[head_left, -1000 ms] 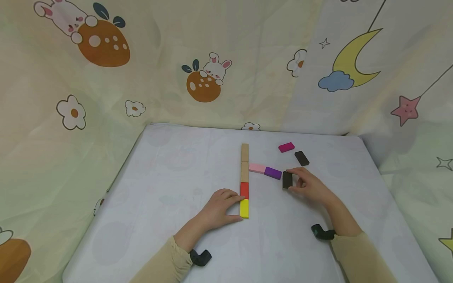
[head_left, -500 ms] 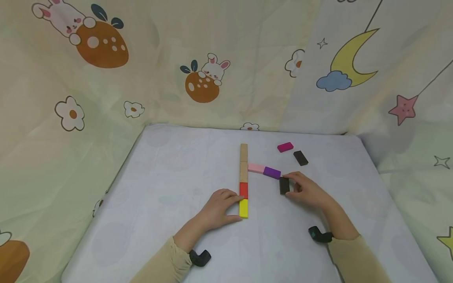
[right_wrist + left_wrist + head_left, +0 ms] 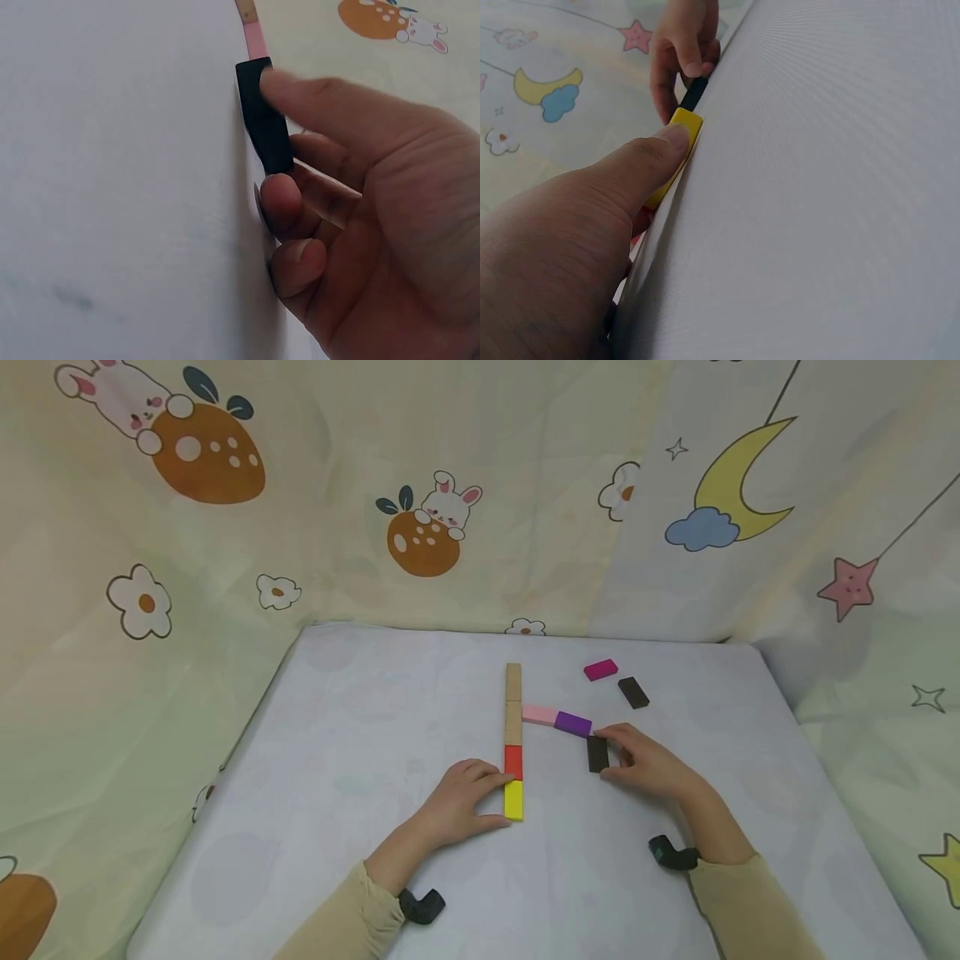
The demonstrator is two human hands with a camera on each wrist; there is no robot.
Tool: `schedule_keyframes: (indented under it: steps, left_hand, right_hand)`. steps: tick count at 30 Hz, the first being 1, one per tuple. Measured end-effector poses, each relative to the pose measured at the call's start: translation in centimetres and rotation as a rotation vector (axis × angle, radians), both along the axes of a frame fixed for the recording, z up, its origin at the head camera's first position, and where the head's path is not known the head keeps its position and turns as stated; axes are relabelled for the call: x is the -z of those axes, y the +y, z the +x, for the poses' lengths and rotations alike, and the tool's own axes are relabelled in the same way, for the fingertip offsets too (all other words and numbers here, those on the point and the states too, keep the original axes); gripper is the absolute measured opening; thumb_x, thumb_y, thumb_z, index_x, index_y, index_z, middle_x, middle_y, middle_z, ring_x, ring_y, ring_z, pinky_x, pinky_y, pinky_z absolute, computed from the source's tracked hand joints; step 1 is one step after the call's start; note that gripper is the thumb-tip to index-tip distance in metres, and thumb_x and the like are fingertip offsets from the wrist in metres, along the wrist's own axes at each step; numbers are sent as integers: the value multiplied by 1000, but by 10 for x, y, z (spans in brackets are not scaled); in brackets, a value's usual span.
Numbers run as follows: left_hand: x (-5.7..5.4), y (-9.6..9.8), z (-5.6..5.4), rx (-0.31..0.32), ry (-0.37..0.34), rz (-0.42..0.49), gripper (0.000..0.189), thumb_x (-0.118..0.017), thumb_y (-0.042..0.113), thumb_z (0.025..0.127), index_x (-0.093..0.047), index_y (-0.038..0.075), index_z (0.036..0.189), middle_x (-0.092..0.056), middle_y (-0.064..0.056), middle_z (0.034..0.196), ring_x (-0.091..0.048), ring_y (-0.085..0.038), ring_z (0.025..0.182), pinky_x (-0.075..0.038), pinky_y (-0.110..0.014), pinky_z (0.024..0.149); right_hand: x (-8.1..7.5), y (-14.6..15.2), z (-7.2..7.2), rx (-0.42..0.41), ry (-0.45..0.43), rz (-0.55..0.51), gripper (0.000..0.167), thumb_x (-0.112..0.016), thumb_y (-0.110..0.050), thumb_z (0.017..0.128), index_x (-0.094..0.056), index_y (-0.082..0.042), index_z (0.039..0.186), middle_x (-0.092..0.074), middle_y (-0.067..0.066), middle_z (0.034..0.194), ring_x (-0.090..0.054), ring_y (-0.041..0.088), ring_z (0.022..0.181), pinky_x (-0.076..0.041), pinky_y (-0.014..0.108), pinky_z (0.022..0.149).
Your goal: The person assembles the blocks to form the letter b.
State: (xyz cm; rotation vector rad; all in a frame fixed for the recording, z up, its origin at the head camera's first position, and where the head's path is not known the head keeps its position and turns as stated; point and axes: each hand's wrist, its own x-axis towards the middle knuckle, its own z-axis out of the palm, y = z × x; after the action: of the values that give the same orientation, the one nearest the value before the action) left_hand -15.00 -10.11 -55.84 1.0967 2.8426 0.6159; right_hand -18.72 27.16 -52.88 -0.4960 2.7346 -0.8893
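The right hand is hiding whether the black block is touching the purple block beside it; both sleeves are running off the lower edge. Printed cloth is hanging around the white tabletop. Two hands are pinching: the right, that black block; the left hand, the yellow block. Nine blocks are showing: two wooden blocks, one red block and the yellow are forming a row; one pink block and the purple are branching off; one magenta block and a second black block are lying beyond
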Motion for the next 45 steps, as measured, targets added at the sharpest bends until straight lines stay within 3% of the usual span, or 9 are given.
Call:
schedule_keyframes:
  steps: [4, 7, 11, 19, 23, 26, 29, 41, 45]
  left_hand:
    - [1, 0, 0, -2, -2, -1, 66, -67, 58, 87, -49, 33, 144, -55, 9, 132, -44, -14, 129, -31, -39, 118]
    - [3, 0, -1, -2, -3, -4, 66, -67, 59, 87, -49, 34, 145, -55, 10, 132, -44, -14, 129, -31, -39, 118]
    - [4, -1, -1, 0, 0, -3, 66, -66, 59, 87, -49, 34, 145, -55, 10, 131, -44, -13, 129, -31, -39, 118]
    - [4, 0, -2, 0, 2, -4, 66, -67, 58, 86, -49, 33, 144, -55, 10, 131, -45, -13, 129, -31, -39, 118]
    - [3, 0, -1, 0, -6, 2, 65, -67, 58, 87, -49, 33, 144, -55, 10, 131, -44, -13, 129, -31, -38, 118]
    - [2, 0, -1, 0, -10, 0, 65, -67, 58, 87, -49, 33, 144, -55, 10, 131, -45, -13, 129, -31, -39, 118]
    - [1, 1, -1, -2, -14, -5, 65, -67, 58, 87, -49, 33, 144, -55, 10, 131, -45, -14, 129, -32, -39, 118]
    - [-1, 0, 0, -8, -13, -4, 66, -67, 58, 86, -50, 33, 144, -55, 10, 132, -44, -14, 130, -32, -39, 118]
    - [-2, 1, 1, -7, -25, -5, 66, -67, 58, 87, -49, 33, 145, -54, 10, 133, -44, -15, 130, -32, -39, 118]
  right_hand:
    - [-1, -2, -3, -10, -7, 15, 74, -71, -47, 88, -41, -22, 151, -42, 4, 147, -50, 14, 87, -47, 26, 72]
    - [-3, -5, -5, -27, 3, 34, 73, -67, -51, 90, -39, -24, 152, -33, 3, 158, -55, 17, 100, -53, 37, 88]
    - [-4, -8, -5, -47, 12, 56, 69, -64, -51, 92, -42, -25, 151, -32, 3, 160, -54, 21, 114, -50, 51, 101]
    - [-3, -8, -5, -43, 3, 46, 72, -65, -53, 90, -40, -25, 152, -32, 4, 160, -47, 28, 131, -43, 56, 108]
    - [-4, -7, -4, -8, 7, 47, 77, -72, -49, 86, -39, -24, 152, -36, 7, 153, -54, 23, 109, -53, 43, 93]
    - [-5, -7, -2, 6, 3, 46, 79, -77, -43, 84, -39, -24, 151, -44, 8, 141, -50, 18, 90, -49, 28, 74]
    - [-6, -7, -1, -3, 1, 35, 79, -79, -37, 84, -39, -24, 151, -48, 6, 129, -48, 15, 83, -45, 22, 66]
    - [-4, -8, 0, -9, 32, 16, 76, -78, -36, 84, -41, -24, 150, -50, 2, 123, -48, 14, 83, -45, 22, 66]
    - [-6, -1, -4, 54, 26, -14, 64, -71, -39, 91, -45, -24, 147, -53, 3, 126, -51, 17, 85, -48, 23, 65]
